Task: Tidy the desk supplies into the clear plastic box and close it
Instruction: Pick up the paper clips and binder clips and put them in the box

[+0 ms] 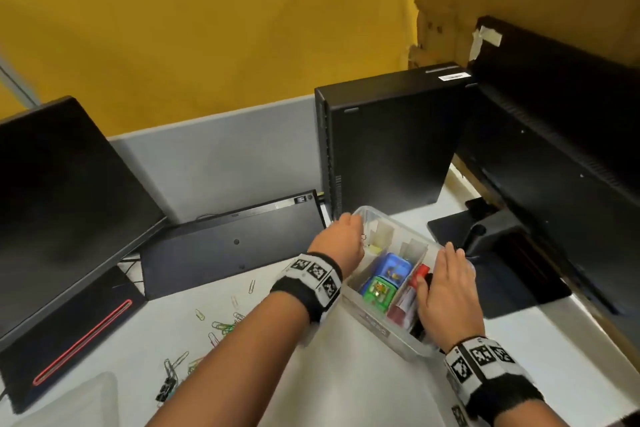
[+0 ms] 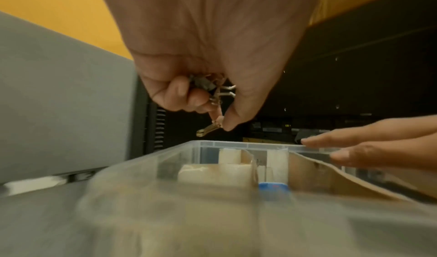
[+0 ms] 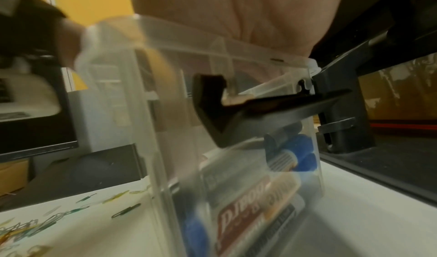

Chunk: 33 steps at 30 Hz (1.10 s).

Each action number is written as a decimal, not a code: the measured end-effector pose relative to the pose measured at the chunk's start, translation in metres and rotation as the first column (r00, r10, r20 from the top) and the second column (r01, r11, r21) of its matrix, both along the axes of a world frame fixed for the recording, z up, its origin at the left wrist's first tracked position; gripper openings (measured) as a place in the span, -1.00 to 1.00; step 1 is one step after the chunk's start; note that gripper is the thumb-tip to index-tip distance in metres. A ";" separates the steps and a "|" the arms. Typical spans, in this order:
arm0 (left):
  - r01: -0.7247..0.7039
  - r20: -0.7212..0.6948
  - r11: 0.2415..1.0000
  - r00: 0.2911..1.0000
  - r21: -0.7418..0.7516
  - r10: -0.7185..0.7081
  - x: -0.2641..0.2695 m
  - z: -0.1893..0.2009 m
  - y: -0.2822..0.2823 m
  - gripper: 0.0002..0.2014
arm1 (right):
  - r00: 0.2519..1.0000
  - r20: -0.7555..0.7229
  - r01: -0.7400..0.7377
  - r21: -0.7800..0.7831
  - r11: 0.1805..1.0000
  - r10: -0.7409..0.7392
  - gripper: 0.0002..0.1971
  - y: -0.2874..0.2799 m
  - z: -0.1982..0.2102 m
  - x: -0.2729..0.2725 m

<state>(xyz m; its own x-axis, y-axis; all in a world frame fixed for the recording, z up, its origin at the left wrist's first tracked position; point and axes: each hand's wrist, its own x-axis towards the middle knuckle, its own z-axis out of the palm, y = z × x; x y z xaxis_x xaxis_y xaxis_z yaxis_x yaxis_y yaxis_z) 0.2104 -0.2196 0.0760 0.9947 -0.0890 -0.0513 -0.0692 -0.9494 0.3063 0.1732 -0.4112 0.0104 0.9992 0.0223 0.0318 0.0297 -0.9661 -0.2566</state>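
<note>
Nearest the lens, two forearms in black wristbands with white coded tags (image 1: 308, 284), reaching away over a white desk (image 1: 346, 374).

At far left, a cloudy translucent plastic sheet (image 1: 69, 402), blurred, perhaps the lid. Above it, a dark flat monitor (image 1: 69, 191) on a base with a red stripe. Then a few spare black clips (image 1: 166, 388) and a scatter of coloured wire paper clips (image 1: 221, 326) lying on the desk, well apart from either hand. Behind those, an upturned black keyboard (image 1: 232, 239) propped against the grey partition.

Left hand (image 1: 341, 239) next, fingers (image 2: 179, 90) curled tight round a bunch of small black binder clips with metal handles (image 2: 205, 85), one brass-coloured clip (image 2: 208, 130) dangling below the thumb. Hangs above the far left corner of the clear plastic box (image 1: 381, 326), clips not yet inside.

Box open, split lengthwise by brown cardboard dividers (image 2: 307, 169). Middle lane holding a blue tin (image 1: 393, 265) and a green one (image 1: 379, 291); right lane holding a red-capped marker (image 1: 410, 291) with others.

Right hand (image 1: 446, 291) flat, fingers straight (image 2: 354, 145), resting on the box's right rim over the marker lane, gripping nothing.

Behind, a black computer tower (image 1: 391, 142); at right, a black monitor stand (image 1: 502, 253).
</note>
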 end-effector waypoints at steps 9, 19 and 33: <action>0.079 -0.252 0.995 0.966 0.054 -0.063 0.051 -0.024 -0.024 -0.45 | 1.000 -0.020 -0.005 0.028 1.000 0.006 -0.32 0.001 0.005 -0.003; 0.036 0.114 0.961 0.993 -0.276 -0.005 -0.066 -0.017 0.032 -0.63 | 0.998 -0.058 -0.017 -0.054 0.998 0.014 -0.35 0.002 0.011 -0.003; -0.540 -0.107 0.825 0.842 -0.167 0.529 -0.308 -0.096 0.238 -0.64 | 0.633 0.164 -0.774 0.147 0.616 0.757 -0.60 0.167 -0.022 -0.114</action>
